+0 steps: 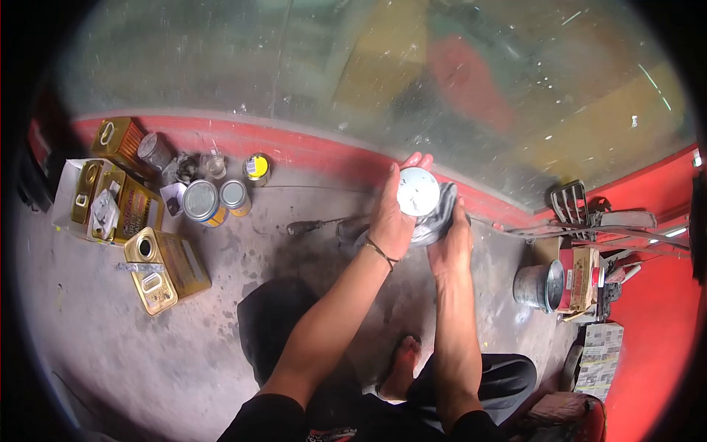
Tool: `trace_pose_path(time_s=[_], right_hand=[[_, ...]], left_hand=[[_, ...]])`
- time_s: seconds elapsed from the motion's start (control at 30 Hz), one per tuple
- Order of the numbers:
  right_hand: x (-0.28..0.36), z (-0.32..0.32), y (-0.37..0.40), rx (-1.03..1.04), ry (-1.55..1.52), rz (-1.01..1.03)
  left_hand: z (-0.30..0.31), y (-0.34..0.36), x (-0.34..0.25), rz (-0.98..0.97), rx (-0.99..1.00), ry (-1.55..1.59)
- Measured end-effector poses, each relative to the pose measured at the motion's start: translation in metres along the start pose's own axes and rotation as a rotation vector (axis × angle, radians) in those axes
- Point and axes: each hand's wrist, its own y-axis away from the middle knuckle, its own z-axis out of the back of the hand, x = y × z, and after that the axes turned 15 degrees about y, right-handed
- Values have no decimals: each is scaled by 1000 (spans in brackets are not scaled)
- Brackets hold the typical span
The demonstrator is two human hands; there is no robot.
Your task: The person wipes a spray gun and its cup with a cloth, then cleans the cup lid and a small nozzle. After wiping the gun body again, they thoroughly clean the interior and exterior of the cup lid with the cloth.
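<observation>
A round white disc-like thing [418, 192], perhaps a lid or the end of a can, rests in my left hand [394, 210], whose palm and fingers support it from the left side. My right hand [453, 239] is wrapped round a grey crumpled cloth [436, 222] just right of and below the disc. The disc's face has a few dark specks. Near my left wrist, a dark-handled tool [313, 225] lies on the floor, its far end close to a dark, blurred item.
Left on the floor stand an opened gold tin [180, 265], several boxed tins, two round cans [200, 202] and a yellow-topped can [257, 168]. Rightwards are a grey metal pot [539, 286], a cardboard box [584, 278] and metal rods. A red-edged glassy panel [309, 74] stands ahead.
</observation>
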Motion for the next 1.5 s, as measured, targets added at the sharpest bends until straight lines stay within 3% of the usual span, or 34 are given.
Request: trace_pose_path(time_s=[0.13, 0.17, 0.2, 0.3, 0.37, 0.4, 0.47, 0.53, 0.6, 0.67, 0.7, 0.73, 0.77, 0.8, 0.87, 1.0, 1.1, 1.17, 1.2, 1.3, 1.37, 1.43, 1.5], right_hand=[[1, -15, 32, 116, 72, 30], [5, -14, 30, 118, 238, 93], [13, -14, 29, 119, 403, 155], [22, -22, 28, 95, 875, 437], [12, -27, 25, 155, 1188, 861], [11, -28, 31, 229, 1298, 955], [15, -28, 49, 298, 1364, 896], [23, -27, 52, 391, 1461, 900], [29, -20, 39, 334, 1434, 816], [29, -21, 24, 152, 1471, 1114], [26, -22, 25, 140, 1498, 1145], [26, -22, 25, 116, 1529, 1181], [26, -19, 22, 131, 1584, 1154], [29, -15, 19, 138, 1643, 1128], [42, -3, 18, 210, 1784, 1012], [47, 4, 36, 387, 1692, 716], [35, 4, 30, 333, 1392, 698], [33, -2, 22, 298, 1469, 971], [33, -4, 19, 275, 1507, 1105], [38, -3, 18, 304, 1744, 1262], [39, 9, 19, 387, 1785, 1133], [48, 3, 34, 506, 1876, 1061], [51, -2, 35, 553, 1658, 879]], left_hand=[[8, -2, 2, 14, -9, -148], [9, -3, 3, 29, -19, -165], [3, -1, 2, -14, -87, -382], [-12, 6, -1, 74, -93, -286], [-8, 3, 0, 69, -76, -238], [-10, 5, -10, 144, -92, -101], [-11, 9, -27, 252, -127, 73], [32, -2, -16, 322, -58, 93], [43, 6, 2, 283, -108, 10], [3, 18, 18, 182, -237, -110], [-11, 23, 18, 149, -295, -141], [-1, 21, 14, 194, -225, -179], [10, 19, 11, 245, -152, -214], [5, 23, 12, 196, -250, -287], [18, 20, 21, 111, -241, -430], [20, 21, 23, 72, -271, -501], [28, 15, 25, 202, -252, -515], [10, 20, 15, 329, -338, -527], [13, 19, 20, 247, -364, -556], [21, 20, 23, 47, -369, -667], [19, 19, 13, -15, -354, -899], [35, 17, 17, 45, -267, -709], [39, 12, 16, 79, -297, -503]])
